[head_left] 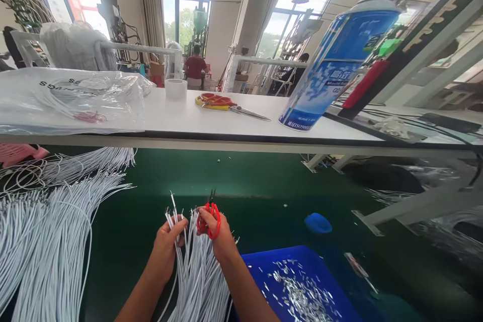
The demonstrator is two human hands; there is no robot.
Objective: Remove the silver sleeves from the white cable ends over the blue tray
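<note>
My left hand pinches a few white wires near their upper ends, thumb over them. Just to its right, my right hand is closed round small red-handled scissors, whose dark tips point up and away from me. Between and below both hands hangs a thick bundle of white wires. At the lower right, a blue tray holds many small silvery-white pieces. My right forearm passes over the tray's left side.
More white wire bundles lie at the left. A white shelf crosses ahead, bearing a plastic bag, a tape roll, larger scissors and a blue spray can. A person sits far behind.
</note>
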